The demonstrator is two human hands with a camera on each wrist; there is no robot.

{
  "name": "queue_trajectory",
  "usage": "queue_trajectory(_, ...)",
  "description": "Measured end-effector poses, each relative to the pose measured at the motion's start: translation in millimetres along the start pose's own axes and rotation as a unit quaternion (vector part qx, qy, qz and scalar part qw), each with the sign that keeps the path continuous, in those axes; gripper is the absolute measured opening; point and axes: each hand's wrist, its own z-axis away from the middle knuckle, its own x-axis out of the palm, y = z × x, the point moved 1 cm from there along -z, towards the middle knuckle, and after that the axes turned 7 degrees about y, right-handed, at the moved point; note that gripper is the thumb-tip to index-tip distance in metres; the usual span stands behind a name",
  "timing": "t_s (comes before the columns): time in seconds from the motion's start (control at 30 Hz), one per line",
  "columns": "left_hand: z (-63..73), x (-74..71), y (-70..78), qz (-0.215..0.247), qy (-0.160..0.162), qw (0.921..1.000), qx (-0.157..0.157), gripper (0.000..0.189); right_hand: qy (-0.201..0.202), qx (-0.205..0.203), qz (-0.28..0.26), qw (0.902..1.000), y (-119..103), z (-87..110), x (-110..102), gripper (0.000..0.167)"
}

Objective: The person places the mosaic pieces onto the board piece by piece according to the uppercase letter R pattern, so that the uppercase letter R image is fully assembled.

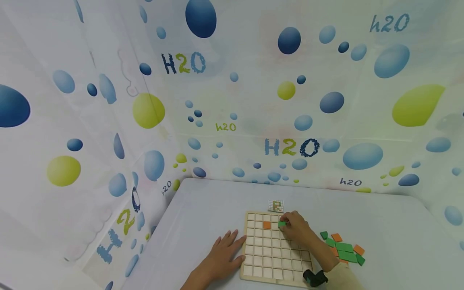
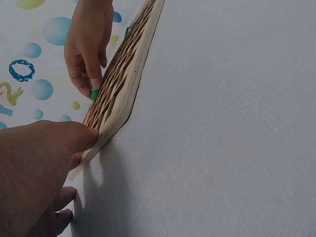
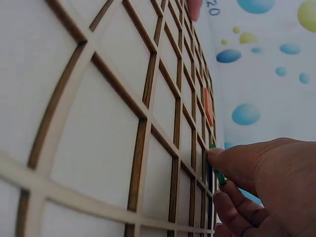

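One green tile (image 1: 281, 224), partly hidden, pinched in right hand (image 1: 296, 230) over far part of wooden grid board (image 1: 258, 260), contact unclear; left hand (image 1: 223, 257) spread at board's left edge; gridded card (image 1: 276, 206) indistinct.

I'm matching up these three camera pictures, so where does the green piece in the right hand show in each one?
Head: green piece right of and below centre, in the right hand.
Left wrist: green piece left of and above centre.
Right wrist: green piece right of and below centre.
Shared landmark: the wooden grid board.
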Motion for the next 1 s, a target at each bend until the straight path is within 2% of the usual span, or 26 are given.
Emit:
queue_trajectory(0.3, 1.2, 3.0, -2.7, 0.008, -0.001, 1.0000, 0.002, 0.062, -0.013, 0.001, -0.005, 0.9999, -6, -1.9, 8, 0.017)
queue_trajectory(0.53, 1.3, 3.0, -1.3, 0.006, 0.000, 1.0000, 0.002, 0.062, -0.015, -0.023, -0.011, 0.9996, -9, -1.8, 13, 0.019)
queue_trajectory(0.73, 1.0, 4.9, -2.5, 0.004, -0.003, 1.0000, -0.004, 0.062, -0.012, -0.031, -0.009, 0.9994, -12, 1.4, 13, 0.013)
queue_trajectory(1.0, 0.5, 3.8, -3.7, 0.000, 0.000, 1.0000, -0.001, 0.063, 0.000, -0.019, 0.003, 0.9998, -14, 4.4, 11, 0.011)
